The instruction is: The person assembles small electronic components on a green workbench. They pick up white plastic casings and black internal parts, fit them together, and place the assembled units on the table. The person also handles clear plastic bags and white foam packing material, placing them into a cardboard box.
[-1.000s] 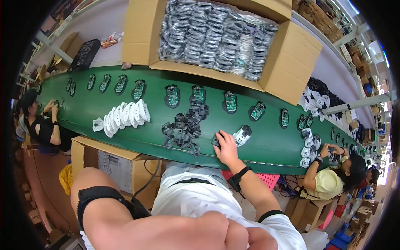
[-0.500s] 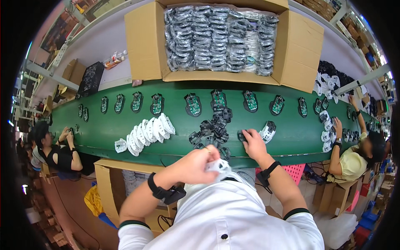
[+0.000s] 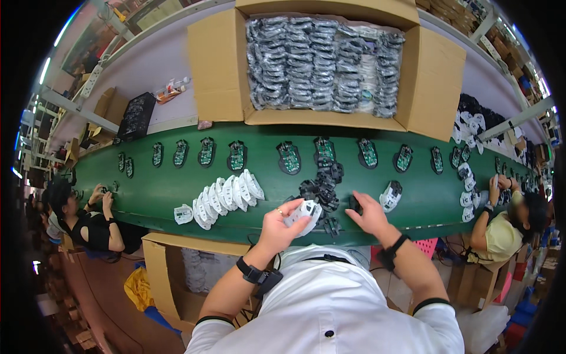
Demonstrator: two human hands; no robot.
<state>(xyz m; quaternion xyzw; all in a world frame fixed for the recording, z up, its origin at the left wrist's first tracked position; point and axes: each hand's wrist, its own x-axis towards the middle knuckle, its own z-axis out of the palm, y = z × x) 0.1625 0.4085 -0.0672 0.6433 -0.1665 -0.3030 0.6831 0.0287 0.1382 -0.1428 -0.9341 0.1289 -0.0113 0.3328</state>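
Observation:
My left hand [image 3: 279, 226] grips a white mouse shell [image 3: 305, 216], its fingers wrapped round one side. This shell is held over the near edge of the green bench, close to a heap of black plastic mouse parts [image 3: 328, 177]. To the right of that heap, my right hand [image 3: 371, 213] has its fingertips closed on a small black plastic part [image 3: 354, 204] just above or on the bench; most of the part is hidden by the fingers. Beside it on the right lies a white mouse shell with a black part [image 3: 391, 196].
A row of mouse bases with green circuit boards [image 3: 289, 158] lines the green bench [image 3: 147, 194]. White shells [image 3: 227, 194] lie stacked at left. Behind stands an open carton [image 3: 330, 121] of bagged items. Co-workers sit at left [image 3: 88, 221] and right [image 3: 501, 230].
My left hand has brought the white shell forward from near my body and turned it into clearer view. My right hand stays at the black part. The whole view has shifted slightly.

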